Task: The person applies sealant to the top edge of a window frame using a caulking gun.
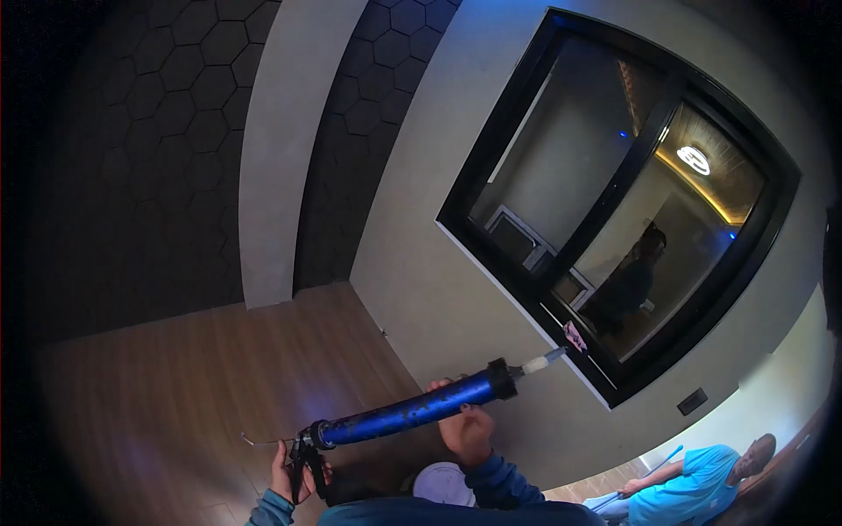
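Dark hexagon-patterned wall [175,175] is rising at left, pale column [276,149] interrupting it. Wood-look floor [175,386] is stretching below. Black-framed window [612,188] is sitting in pale wall [421,298], glass showing bright lamp [693,160].

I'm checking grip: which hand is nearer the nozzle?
Right. The right hand holds the barrel behind the nozzle; the left hand holds the handle at the rear end.

Caulking gun [408,412]: one was recorded
Wearer's hands [468,435]: two were recorded
Window [614,191]: one
Panes [574,145]: two
Blue-shirted person [688,484]: one
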Available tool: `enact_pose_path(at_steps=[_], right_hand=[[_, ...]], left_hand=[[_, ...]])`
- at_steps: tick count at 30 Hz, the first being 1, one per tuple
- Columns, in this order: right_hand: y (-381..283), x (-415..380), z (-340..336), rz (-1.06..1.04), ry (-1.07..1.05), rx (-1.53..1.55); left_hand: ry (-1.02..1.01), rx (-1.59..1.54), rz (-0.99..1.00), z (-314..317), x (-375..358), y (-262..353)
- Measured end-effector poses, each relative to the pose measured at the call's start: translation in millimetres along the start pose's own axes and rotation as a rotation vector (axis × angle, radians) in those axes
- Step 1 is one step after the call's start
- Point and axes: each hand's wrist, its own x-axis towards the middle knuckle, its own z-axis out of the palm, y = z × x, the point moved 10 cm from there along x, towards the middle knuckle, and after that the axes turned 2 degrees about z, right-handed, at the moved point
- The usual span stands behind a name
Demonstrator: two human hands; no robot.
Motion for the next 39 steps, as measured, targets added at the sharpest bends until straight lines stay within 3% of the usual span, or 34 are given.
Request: enact_pose_path(at_steps=[6,8,13,16,19,23,25,27,28,29,31,34,36,39], right_hand=[[9,68,31,-0.303,0.118,-0.051],[29,100,45,-0.349,0.135,-0.019],[127,188,106,-0.361,0.047,0.016],[189,225,169,-0.192,-0.069,-0.046],[242,238,212,-0.190,-0.074,-0.139],[316,218,245,-0.226,0.083,-0.221],[355,197,247,-0.270,0.208,-0.219],[390,182,248,-0.307,0.277,-0.208],[402,175,249,-0.339,0.335,-0.203],[424,160,248,-0.375,0.415,-0.177],[461,131,217,-0.356,0.607,-0.060],[459,124,262,-0.333,0.700,-0.162],[438,144,303,-0.396,0.697,-0.229],[449,134,281,-0.422,0.728,-0.280]], left_hand=[[-0.203,0.121,-0.106,48,93,149],[-0.209,0.206,-0.036,62,107,201],[-0.166,0.218,0.075,34,98,345],[-0.035,0.212,0.174,8,85,422],[-0.008,0.205,0.197,-32,79,493],[-0.067,0.231,0.165,-71,68,582],[-0.042,0.372,0.055,-103,69,627],[-0.009,0.333,-0.114,-110,65,652],[-0.237,0.824,-0.003,-76,60,672],[-0.222,0.859,-0.039,-72,51,682],[-0.112,0.539,-0.128,-82,44,690],[-0.083,0.525,-0.373,-156,61,684],[-0.091,0.539,-0.463,-124,63,682],[-0.090,0.542,-0.495,-146,79,667]])
